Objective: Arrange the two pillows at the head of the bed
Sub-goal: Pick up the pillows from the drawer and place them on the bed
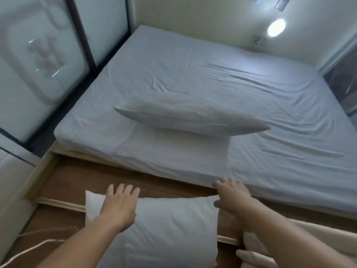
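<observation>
A light grey-blue pillow (191, 120) is over the near part of the bed (280, 151), long side across; it looks blurred and raised off the sheet. A second pillow (170, 231) lies on the wooden floor beside the bed, right below me. My left hand (117, 206) hovers over that pillow's far left corner, fingers spread, holding nothing. My right hand (231, 196) is at its far right corner, near the mattress edge, fingers also apart and empty.
Frosted glass sliding doors (38, 74) run along the bed's left side. A lit wall lamp (276, 28) shines above the far edge. A white cable (29, 248) trails on the floor at left. White bundled fabric (255, 250) lies at the bottom right.
</observation>
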`<state>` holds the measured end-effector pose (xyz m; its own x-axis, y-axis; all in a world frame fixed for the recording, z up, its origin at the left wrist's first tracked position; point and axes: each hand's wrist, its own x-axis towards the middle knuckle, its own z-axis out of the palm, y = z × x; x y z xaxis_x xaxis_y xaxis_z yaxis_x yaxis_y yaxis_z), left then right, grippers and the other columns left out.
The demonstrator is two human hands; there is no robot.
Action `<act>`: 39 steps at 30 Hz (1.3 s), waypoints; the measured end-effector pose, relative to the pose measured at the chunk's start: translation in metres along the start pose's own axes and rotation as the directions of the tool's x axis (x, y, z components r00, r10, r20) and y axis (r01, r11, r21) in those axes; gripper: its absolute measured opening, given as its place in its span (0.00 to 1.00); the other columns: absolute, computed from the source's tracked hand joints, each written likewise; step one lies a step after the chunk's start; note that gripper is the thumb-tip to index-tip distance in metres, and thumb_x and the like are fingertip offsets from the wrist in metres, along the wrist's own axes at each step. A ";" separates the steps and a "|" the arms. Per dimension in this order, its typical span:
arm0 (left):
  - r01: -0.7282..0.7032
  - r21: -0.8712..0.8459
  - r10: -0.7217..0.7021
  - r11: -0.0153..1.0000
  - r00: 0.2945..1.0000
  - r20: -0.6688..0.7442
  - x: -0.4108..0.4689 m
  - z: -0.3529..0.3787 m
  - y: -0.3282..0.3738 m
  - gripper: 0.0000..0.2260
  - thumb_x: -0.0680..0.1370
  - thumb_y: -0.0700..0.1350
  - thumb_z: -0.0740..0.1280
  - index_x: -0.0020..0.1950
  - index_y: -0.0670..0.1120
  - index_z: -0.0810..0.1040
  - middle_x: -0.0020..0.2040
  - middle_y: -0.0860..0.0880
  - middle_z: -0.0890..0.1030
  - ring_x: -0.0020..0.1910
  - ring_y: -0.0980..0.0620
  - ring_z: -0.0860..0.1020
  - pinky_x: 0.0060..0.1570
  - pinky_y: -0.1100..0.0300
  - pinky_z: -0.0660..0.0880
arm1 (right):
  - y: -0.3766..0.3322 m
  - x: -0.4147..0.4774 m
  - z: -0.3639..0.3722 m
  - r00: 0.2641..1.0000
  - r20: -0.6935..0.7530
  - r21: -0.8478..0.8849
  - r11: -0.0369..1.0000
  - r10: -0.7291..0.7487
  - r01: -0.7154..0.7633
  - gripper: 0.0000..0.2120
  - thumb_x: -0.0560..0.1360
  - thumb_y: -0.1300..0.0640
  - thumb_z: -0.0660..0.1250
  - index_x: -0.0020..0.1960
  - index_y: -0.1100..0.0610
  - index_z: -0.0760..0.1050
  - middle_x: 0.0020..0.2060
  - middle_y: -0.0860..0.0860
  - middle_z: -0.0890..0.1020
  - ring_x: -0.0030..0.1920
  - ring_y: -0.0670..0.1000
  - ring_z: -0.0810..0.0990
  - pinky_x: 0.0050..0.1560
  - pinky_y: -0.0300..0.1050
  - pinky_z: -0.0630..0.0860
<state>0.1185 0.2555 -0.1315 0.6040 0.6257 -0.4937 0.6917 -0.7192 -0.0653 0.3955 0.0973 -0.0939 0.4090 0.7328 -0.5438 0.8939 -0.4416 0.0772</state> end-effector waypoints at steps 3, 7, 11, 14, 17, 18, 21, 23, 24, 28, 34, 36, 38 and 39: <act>-0.010 -0.019 0.012 1.000 0.992 0.123 0.000 0.068 -0.001 0.37 0.74 0.56 0.66 0.77 0.51 0.50 0.78 0.46 0.56 0.76 0.42 0.54 0.72 0.40 0.50 | -0.028 0.017 0.068 0.986 0.152 0.036 0.998 -0.065 0.060 0.33 0.71 0.44 0.70 0.72 0.51 0.63 0.67 0.53 0.71 0.65 0.57 0.70 0.62 0.54 0.70; -0.003 -0.002 0.004 1.000 0.978 0.210 0.042 0.130 0.005 0.47 0.69 0.60 0.70 0.77 0.51 0.43 0.79 0.43 0.50 0.76 0.39 0.51 0.71 0.38 0.50 | -0.051 0.073 0.131 0.967 0.218 0.049 0.991 -0.131 0.123 0.43 0.68 0.44 0.73 0.76 0.52 0.55 0.71 0.54 0.67 0.68 0.59 0.67 0.63 0.56 0.70; 0.013 0.036 -0.022 0.999 0.965 0.260 0.104 0.183 0.003 0.57 0.66 0.65 0.72 0.76 0.51 0.32 0.79 0.44 0.39 0.77 0.39 0.41 0.71 0.36 0.43 | -0.062 0.148 0.180 0.960 0.204 0.021 0.982 -0.190 0.190 0.56 0.63 0.39 0.76 0.78 0.52 0.46 0.77 0.53 0.58 0.74 0.58 0.58 0.71 0.59 0.59; -0.012 0.047 0.000 0.999 0.970 0.243 0.153 0.224 -0.001 0.62 0.61 0.68 0.73 0.75 0.50 0.30 0.79 0.43 0.41 0.77 0.39 0.40 0.71 0.35 0.41 | -0.063 0.197 0.223 0.934 0.271 -0.004 0.970 -0.234 0.244 0.63 0.58 0.34 0.76 0.78 0.52 0.42 0.78 0.52 0.53 0.76 0.57 0.52 0.73 0.62 0.52; -0.057 0.005 0.053 0.998 0.959 0.278 0.189 0.258 -0.009 0.63 0.57 0.69 0.74 0.76 0.50 0.36 0.79 0.43 0.49 0.77 0.40 0.45 0.69 0.32 0.38 | -0.064 0.227 0.263 0.904 0.346 0.031 0.966 -0.251 0.256 0.62 0.54 0.31 0.74 0.77 0.50 0.45 0.74 0.53 0.65 0.71 0.58 0.64 0.71 0.62 0.55; -0.065 -0.022 0.068 0.998 0.947 0.315 0.198 0.266 -0.009 0.60 0.57 0.69 0.73 0.77 0.50 0.42 0.78 0.44 0.54 0.76 0.41 0.50 0.69 0.32 0.40 | -0.065 0.232 0.276 0.899 0.362 0.077 0.969 -0.248 0.236 0.59 0.54 0.32 0.74 0.76 0.50 0.50 0.69 0.52 0.71 0.67 0.58 0.70 0.69 0.60 0.61; -0.101 -0.148 0.146 0.984 0.929 0.339 0.202 0.283 -0.004 0.39 0.60 0.64 0.74 0.66 0.51 0.69 0.64 0.47 0.76 0.62 0.46 0.73 0.61 0.47 0.67 | -0.072 0.232 0.303 0.907 0.328 0.150 0.962 -0.265 0.227 0.35 0.59 0.39 0.75 0.62 0.50 0.70 0.50 0.50 0.80 0.52 0.54 0.79 0.47 0.49 0.74; -0.131 -0.240 0.213 0.962 0.908 0.361 0.180 0.281 -0.001 0.27 0.64 0.59 0.74 0.60 0.52 0.75 0.58 0.49 0.81 0.55 0.47 0.78 0.51 0.53 0.74 | -0.079 0.212 0.297 0.890 0.352 0.161 0.955 -0.291 0.249 0.26 0.62 0.41 0.74 0.56 0.48 0.73 0.46 0.49 0.81 0.45 0.51 0.78 0.40 0.46 0.71; -0.139 -0.282 0.247 0.949 0.885 0.396 0.163 0.273 -0.001 0.25 0.66 0.58 0.73 0.61 0.54 0.75 0.58 0.51 0.81 0.55 0.48 0.78 0.51 0.53 0.75 | -0.081 0.197 0.288 0.871 0.391 0.164 0.954 -0.297 0.252 0.23 0.63 0.41 0.73 0.54 0.48 0.74 0.46 0.49 0.81 0.42 0.50 0.76 0.39 0.45 0.70; -0.152 -0.328 0.307 0.932 0.811 0.497 0.111 0.198 -0.020 0.20 0.68 0.57 0.71 0.59 0.59 0.74 0.57 0.54 0.81 0.53 0.49 0.78 0.46 0.55 0.73 | -0.083 0.140 0.202 0.834 0.474 0.148 0.960 -0.281 0.239 0.14 0.64 0.40 0.73 0.42 0.45 0.72 0.37 0.45 0.78 0.38 0.49 0.75 0.35 0.45 0.69; -0.217 -0.429 0.397 0.877 0.831 0.391 0.141 -0.060 -0.087 0.17 0.64 0.49 0.78 0.52 0.53 0.80 0.48 0.56 0.82 0.48 0.54 0.79 0.38 0.63 0.70 | -0.057 0.146 -0.068 0.890 0.403 0.169 0.973 -0.211 0.154 0.20 0.59 0.46 0.79 0.46 0.55 0.81 0.41 0.51 0.83 0.42 0.53 0.82 0.41 0.45 0.75; -0.248 -0.472 0.412 0.846 0.866 0.284 0.163 -0.156 -0.101 0.19 0.64 0.46 0.79 0.53 0.50 0.81 0.49 0.53 0.83 0.47 0.55 0.79 0.39 0.66 0.70 | -0.035 0.156 -0.165 0.918 0.343 0.228 0.966 -0.198 0.123 0.17 0.59 0.50 0.82 0.43 0.56 0.81 0.37 0.48 0.83 0.39 0.50 0.81 0.39 0.43 0.76; -0.294 -0.342 0.334 0.893 0.940 0.066 0.191 -0.237 -0.103 0.23 0.65 0.53 0.78 0.57 0.50 0.77 0.55 0.49 0.81 0.53 0.51 0.78 0.45 0.63 0.70 | -0.013 0.170 -0.242 0.948 0.273 0.226 0.969 -0.163 0.101 0.15 0.60 0.51 0.82 0.42 0.52 0.80 0.38 0.46 0.83 0.42 0.50 0.81 0.39 0.41 0.75; -0.283 -0.168 0.272 0.944 0.959 -0.086 0.206 -0.266 -0.101 0.26 0.65 0.58 0.75 0.60 0.51 0.74 0.59 0.48 0.79 0.58 0.47 0.76 0.50 0.58 0.69 | -0.002 0.181 -0.270 0.973 0.202 0.182 0.981 -0.111 0.074 0.17 0.61 0.49 0.81 0.46 0.51 0.80 0.43 0.49 0.83 0.47 0.52 0.81 0.44 0.42 0.75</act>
<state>0.2785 0.5375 0.0042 0.8009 0.4304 -0.4164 0.5489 -0.8055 0.2233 0.5170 0.3702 0.0330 0.2616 0.6578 -0.7063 0.8735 -0.4726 -0.1166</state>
